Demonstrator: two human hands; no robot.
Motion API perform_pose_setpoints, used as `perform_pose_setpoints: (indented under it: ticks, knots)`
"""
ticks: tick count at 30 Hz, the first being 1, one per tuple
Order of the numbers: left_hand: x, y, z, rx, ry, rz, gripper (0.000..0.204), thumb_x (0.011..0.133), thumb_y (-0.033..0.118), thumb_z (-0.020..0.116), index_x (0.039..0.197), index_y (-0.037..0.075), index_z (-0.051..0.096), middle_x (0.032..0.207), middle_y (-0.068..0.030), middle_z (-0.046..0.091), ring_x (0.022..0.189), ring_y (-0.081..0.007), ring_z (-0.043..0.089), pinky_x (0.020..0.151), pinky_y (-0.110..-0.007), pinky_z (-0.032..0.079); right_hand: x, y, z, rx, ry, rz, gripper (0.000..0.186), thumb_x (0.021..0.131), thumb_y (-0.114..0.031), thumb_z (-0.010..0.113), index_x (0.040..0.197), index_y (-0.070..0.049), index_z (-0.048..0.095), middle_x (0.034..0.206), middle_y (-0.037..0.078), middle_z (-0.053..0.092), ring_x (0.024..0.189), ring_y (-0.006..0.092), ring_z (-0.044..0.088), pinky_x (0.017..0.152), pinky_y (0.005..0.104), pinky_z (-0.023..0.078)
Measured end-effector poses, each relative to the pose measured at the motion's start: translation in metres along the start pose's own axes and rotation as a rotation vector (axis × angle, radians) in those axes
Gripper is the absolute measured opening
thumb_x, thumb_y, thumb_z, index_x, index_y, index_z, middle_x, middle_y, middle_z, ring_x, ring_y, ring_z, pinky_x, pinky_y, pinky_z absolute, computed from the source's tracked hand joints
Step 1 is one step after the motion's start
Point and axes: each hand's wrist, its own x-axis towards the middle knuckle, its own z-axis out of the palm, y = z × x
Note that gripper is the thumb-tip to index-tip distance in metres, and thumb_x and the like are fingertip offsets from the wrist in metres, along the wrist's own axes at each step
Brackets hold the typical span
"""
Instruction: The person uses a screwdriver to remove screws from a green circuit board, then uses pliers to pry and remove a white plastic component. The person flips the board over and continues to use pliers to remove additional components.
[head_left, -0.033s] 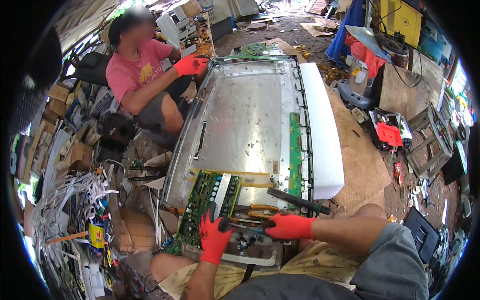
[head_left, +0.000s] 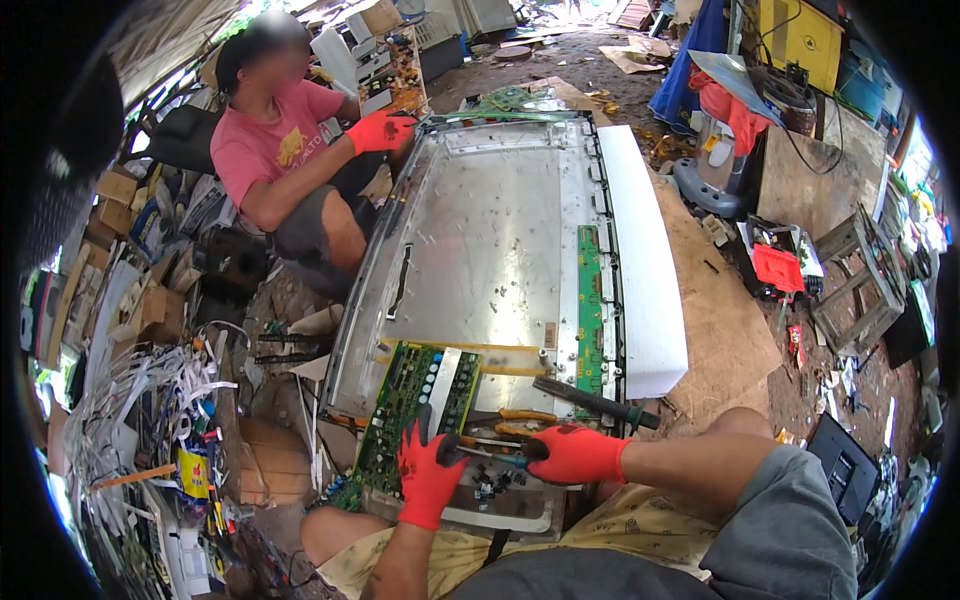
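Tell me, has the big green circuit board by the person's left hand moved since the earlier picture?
No, not visibly: the circuit board lies at the same slant against the yellow strip on the metal panel.

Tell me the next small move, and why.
Perhaps gently ease the slim, teal-handled metal tool, held in the red-gloved right hand, toward the green rectangular circuit board: its shaft points that way, and the red-gloved left hand rests over part of the board.

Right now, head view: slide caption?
Red-gloved right hand holds teal-handled tool; red-gloved left hand at green circuit board.
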Motion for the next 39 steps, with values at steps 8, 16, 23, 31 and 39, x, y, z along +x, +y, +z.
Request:
perform_pose_setpoints:
  ticks: [8,16,23,31,39]
  knots:
    - [-0.002,-0.014,0.005,-0.069,0.005,-0.01,0.034,0.066,0.019,0.086,0.099,0.013,0.076,0.155,-0.0147,0.045,0.138,-0.0417,0.041,0.11,-0.051,0.039,-0.003,-0.027,-0.008,-0.176,0.019,-0.02,0.047,0.088,-0.036,0.065,0.118,0.0,0.061,0.114,0.025,0.068,0.109,0.0407,0.065,0.094,0.0471,0.052]
    - [-0.002,-0.01,0.002,-0.037,0.018,0.006,0.031,0.067,0.014,0.086,0.096,0.012,0.076,0.154,-0.0138,0.047,0.134,-0.0405,0.045,0.109,-0.049,0.041,0.003,-0.022,0.006,-0.35,0.327,-0.298,0.042,0.088,-0.036,0.064,0.113,-0.001,0.063,0.105,0.021,0.071,0.102,0.0385,0.068,0.091,0.0456,0.054]
    - [0.0,-0.013,0.01,-0.176,0.072,-0.084,0.033,0.066,0.008,0.087,0.096,0.005,0.075,0.148,-0.0172,0.051,0.131,-0.0367,0.051,0.105,-0.044,0.046,0.029,-0.035,0.004,-0.317,0.121,-0.185,0.038,0.089,-0.033,0.062,0.111,-0.003,0.064,0.104,0.021,0.071,0.1,0.0383,0.069,0.09,0.0462,0.054]
    - [0.0,-0.001,0.006,0.016,0.112,0.066,0.036,0.067,0.001,0.085,0.101,0.001,0.074,0.148,-0.0195,0.05,0.128,-0.0346,0.057,0.098,-0.041,0.054,0.037,-0.034,0.017,-0.479,0.334,-0.3,0.027,0.083,-0.021,0.062,0.106,-0.007,0.062,0.103,0.017,0.066,0.102,0.0364,0.066,0.085,0.0459,0.055]
    - [-0.001,-0.015,0.01,-0.159,0.057,-0.079,0.032,0.069,0.004,0.083,0.1,0.001,0.074,0.148,-0.0205,0.05,0.133,-0.0364,0.052,0.104,-0.042,0.049,0.037,-0.04,0.011,-0.399,0.233,-0.202,0.022,0.087,-0.024,0.063,0.1,-0.007,0.065,0.098,0.017,0.068,0.097,0.0375,0.068,0.084,0.0467,0.055]
